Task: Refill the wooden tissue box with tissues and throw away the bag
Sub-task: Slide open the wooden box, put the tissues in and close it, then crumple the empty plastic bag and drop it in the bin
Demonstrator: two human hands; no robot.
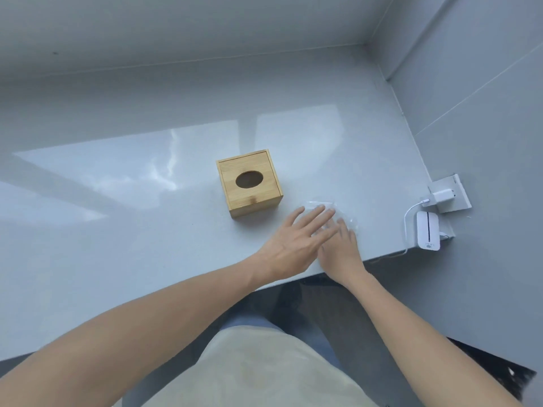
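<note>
A wooden tissue box point(249, 183) stands on the pale grey counter point(117, 201), its lid closed and its oval slot dark, with no tissue showing. Just right of it lies a clear plastic bag point(321, 204), mostly hidden under my hands. My left hand point(296, 239) lies flat with fingers spread over the bag's near-left part. My right hand point(340, 248) rests beside it, partly tucked under the left fingers, touching the bag's right side. Whether the bag holds tissues I cannot tell.
A white wall socket point(449, 196) with a plugged charger and cable sits at the counter's right end, next to a white device point(427, 230). The counter's front edge point(382, 257) runs just behind my wrists. Grey walls close the back and right.
</note>
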